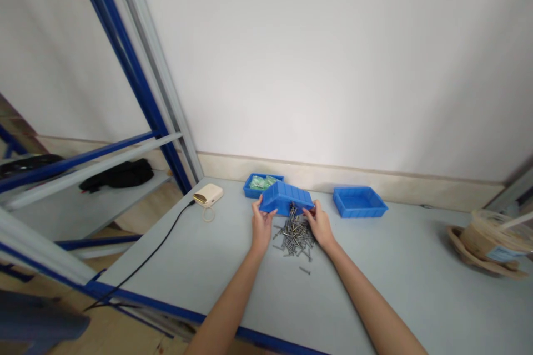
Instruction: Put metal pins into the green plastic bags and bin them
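Observation:
Both hands hold a blue plastic bin (pixel 285 194), tipped over above the grey tabletop. My left hand (pixel 262 224) grips its left end, and my right hand (pixel 320 226) grips its right end, fingers closed on the rim. Screws (pixel 295 237) spill from under the bin into a loose pile between my hands; one screw (pixel 305 270) lies apart, nearer to me. Behind the tipped bin on the left stands another blue bin (pixel 251 191) with green-and-white packets (pixel 262 182) in it. The inside of the tipped bin is hidden.
An empty-looking blue bin (pixel 360 203) stands right of my hands by the wall. A cream-coloured device (pixel 209 194) with a black cable (pixel 154 252) lies at the left. At the far right, a plastic cup (pixel 495 238) sits in a brown holder. A blue-and-grey frame (pixel 137 77) rises at left.

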The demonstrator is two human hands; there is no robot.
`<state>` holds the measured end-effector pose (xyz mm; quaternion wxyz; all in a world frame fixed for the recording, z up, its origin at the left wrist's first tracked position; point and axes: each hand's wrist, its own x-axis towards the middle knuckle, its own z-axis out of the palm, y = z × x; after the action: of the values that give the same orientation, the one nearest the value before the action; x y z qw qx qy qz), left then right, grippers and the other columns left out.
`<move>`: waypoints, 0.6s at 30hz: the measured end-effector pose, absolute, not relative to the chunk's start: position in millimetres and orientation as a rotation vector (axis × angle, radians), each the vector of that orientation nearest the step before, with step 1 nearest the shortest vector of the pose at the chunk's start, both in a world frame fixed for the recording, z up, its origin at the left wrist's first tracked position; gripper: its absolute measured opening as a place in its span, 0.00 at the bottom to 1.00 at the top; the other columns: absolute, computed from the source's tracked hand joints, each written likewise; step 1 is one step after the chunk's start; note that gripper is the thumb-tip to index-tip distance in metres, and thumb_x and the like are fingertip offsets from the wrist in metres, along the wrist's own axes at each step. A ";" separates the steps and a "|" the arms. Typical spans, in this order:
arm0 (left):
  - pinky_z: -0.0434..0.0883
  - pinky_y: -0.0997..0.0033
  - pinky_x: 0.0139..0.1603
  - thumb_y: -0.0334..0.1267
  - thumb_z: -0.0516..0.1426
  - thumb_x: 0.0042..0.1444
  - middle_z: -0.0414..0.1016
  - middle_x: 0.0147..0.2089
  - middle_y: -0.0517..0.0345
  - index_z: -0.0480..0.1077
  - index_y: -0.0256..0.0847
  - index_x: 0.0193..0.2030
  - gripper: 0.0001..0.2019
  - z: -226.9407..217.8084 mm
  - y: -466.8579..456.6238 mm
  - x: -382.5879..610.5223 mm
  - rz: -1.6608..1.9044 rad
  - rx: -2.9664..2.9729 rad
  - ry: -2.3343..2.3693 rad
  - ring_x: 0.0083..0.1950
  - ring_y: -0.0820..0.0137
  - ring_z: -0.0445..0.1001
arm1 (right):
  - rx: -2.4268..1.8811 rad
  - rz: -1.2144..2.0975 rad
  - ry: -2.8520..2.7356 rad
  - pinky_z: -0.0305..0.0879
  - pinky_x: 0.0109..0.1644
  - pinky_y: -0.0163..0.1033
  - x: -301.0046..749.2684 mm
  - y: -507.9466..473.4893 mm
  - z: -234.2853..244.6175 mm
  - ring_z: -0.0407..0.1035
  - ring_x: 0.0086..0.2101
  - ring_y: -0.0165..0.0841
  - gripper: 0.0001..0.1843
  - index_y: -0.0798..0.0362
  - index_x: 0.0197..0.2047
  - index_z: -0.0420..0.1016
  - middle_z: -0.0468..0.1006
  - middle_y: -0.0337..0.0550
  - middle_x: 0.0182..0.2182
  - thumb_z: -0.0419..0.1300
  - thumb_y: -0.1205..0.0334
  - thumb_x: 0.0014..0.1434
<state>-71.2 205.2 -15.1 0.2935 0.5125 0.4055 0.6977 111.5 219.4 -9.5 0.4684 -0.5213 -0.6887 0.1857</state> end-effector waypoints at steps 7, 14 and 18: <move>0.71 0.66 0.40 0.43 0.57 0.52 0.72 0.36 0.53 0.46 0.37 0.62 0.35 -7.3 199.1 -70.8 1.876 1.441 1.139 0.36 0.67 0.73 | -1.254 0.501 -1.633 0.60 0.31 0.36 112.5 223.5 -10.1 0.68 0.25 0.34 0.11 0.51 0.31 0.55 0.72 0.38 0.23 0.52 0.53 0.51; 0.70 0.64 0.42 0.48 0.55 0.52 0.73 0.41 0.51 0.47 0.38 0.61 0.34 -14.2 208.9 -71.6 1.804 1.407 1.088 0.39 0.66 0.73 | -1.127 0.676 -1.502 0.64 0.33 0.36 112.8 225.9 -8.8 0.70 0.29 0.34 0.13 0.53 0.30 0.60 0.74 0.40 0.26 0.55 0.52 0.48; 0.69 0.62 0.44 0.50 0.53 0.54 0.73 0.42 0.50 0.47 0.38 0.62 0.33 -13.9 206.6 -70.9 1.724 1.432 1.160 0.39 0.65 0.74 | -1.154 0.712 -1.413 0.66 0.32 0.37 113.9 229.5 -8.2 0.70 0.26 0.34 0.14 0.53 0.29 0.64 0.74 0.40 0.23 0.55 0.50 0.48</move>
<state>-70.9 206.6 -13.9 0.3041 0.5406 0.4379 0.6508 113.9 229.5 -8.2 0.5578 -0.4890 -0.5989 0.3017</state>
